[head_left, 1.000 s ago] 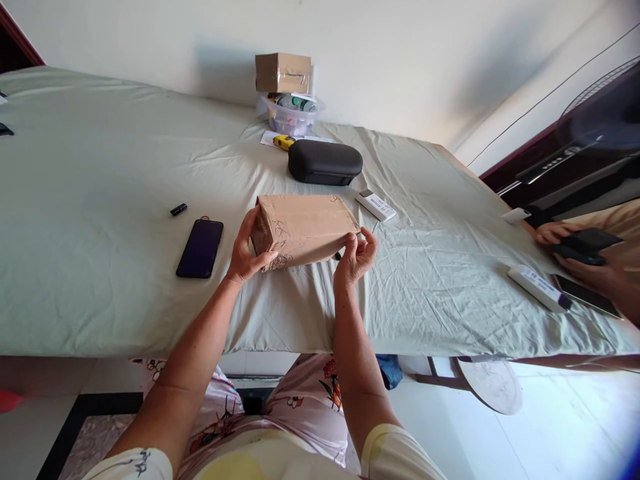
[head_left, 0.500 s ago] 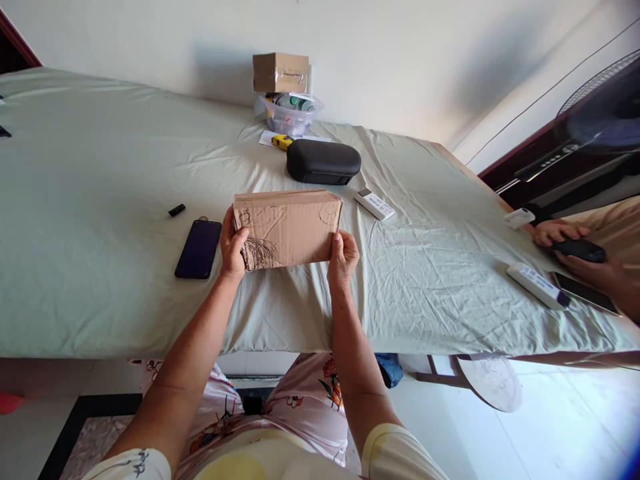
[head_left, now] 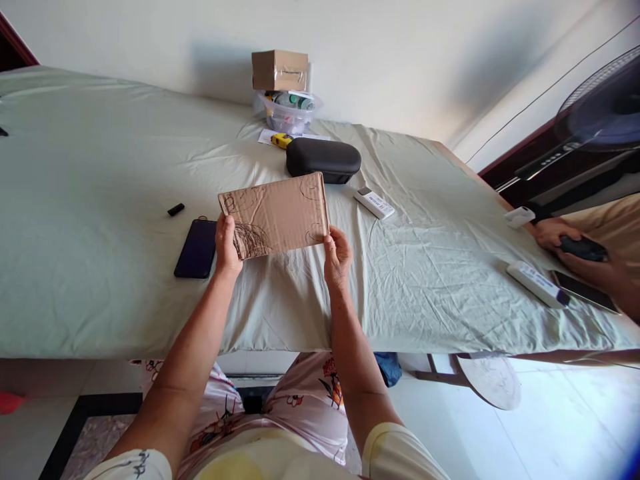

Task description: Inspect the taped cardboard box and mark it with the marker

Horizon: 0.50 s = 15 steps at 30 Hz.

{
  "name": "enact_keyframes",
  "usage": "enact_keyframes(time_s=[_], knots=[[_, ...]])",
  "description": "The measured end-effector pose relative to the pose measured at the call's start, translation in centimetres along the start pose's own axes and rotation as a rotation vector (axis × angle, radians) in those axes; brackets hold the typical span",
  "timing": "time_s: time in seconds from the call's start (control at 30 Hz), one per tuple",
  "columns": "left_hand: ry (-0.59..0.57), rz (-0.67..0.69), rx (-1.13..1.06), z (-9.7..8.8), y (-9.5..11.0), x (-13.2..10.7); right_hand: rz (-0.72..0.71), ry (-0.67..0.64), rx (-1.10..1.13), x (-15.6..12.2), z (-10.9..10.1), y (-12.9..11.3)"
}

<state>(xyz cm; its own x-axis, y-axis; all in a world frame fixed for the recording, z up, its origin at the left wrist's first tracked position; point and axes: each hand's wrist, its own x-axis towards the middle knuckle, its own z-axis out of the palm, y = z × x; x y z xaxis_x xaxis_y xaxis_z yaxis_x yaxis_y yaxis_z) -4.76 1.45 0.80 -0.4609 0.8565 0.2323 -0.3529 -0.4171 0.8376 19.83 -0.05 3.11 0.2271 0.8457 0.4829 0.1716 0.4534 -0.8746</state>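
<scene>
You've got the flat cardboard parcel point(head_left: 274, 217) up in both hands, face toward you, tilted with its right end higher, dark pen scribbles on the face. It's at the middle of the view, over the sheet-covered bed point(head_left: 100, 200). Left hand point(head_left: 227, 247) is closed narrow on the parcel's lower left edge; right hand point(head_left: 337, 257) is closed narrow on its lower right corner. Both are holding it, fingers mostly behind the board.

Nearest your left hand, at 9 o'clock, a dark smartphone point(head_left: 196, 248) lies just beside it on the sheet, with a small black stick point(head_left: 175, 209) beyond it. At 12 o'clock, a black zip case point(head_left: 323, 160) sits just past the parcel. At 1 o'clock, there's a white remote point(head_left: 374, 203). Further out at 12, a yellow tool point(head_left: 281, 141) lies on white paper point(head_left: 265, 137), near a plastic tub point(head_left: 287, 113) with a small cardboard box point(head_left: 279, 70) on top.

At 3 o'clock, another person's hands point(head_left: 560, 243) hold a dark object point(head_left: 584, 248), above a white-and-purple box point(head_left: 537, 284) and a second phone point(head_left: 584, 291). A standing fan point(head_left: 600, 110) is at 2 o'clock.
</scene>
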Motion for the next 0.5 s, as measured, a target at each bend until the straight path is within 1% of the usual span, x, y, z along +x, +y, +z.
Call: enact_keyframes(time_s=[0.13,0.2,0.27,0.4,0.5], knots=[[-0.096,0.131,0.188,0.3,0.1,-0.7,0.058,0.087,-0.042,0.0,0.1,0.0],[-0.140,0.149,0.284,0.7,0.2,-1.3,0.094,0.124,-0.073,0.0,0.1,0.0],[-0.155,0.139,0.403,1.1,0.2,-1.9,0.113,0.154,-0.108,0.0,0.2,0.0],[-0.086,0.124,0.546,1.5,-0.1,-2.6,0.102,0.215,-0.166,0.0,0.4,0.1],[-0.043,0.131,0.597,1.6,-0.4,-2.9,0.070,0.208,-0.215,-0.2,0.5,0.5]])
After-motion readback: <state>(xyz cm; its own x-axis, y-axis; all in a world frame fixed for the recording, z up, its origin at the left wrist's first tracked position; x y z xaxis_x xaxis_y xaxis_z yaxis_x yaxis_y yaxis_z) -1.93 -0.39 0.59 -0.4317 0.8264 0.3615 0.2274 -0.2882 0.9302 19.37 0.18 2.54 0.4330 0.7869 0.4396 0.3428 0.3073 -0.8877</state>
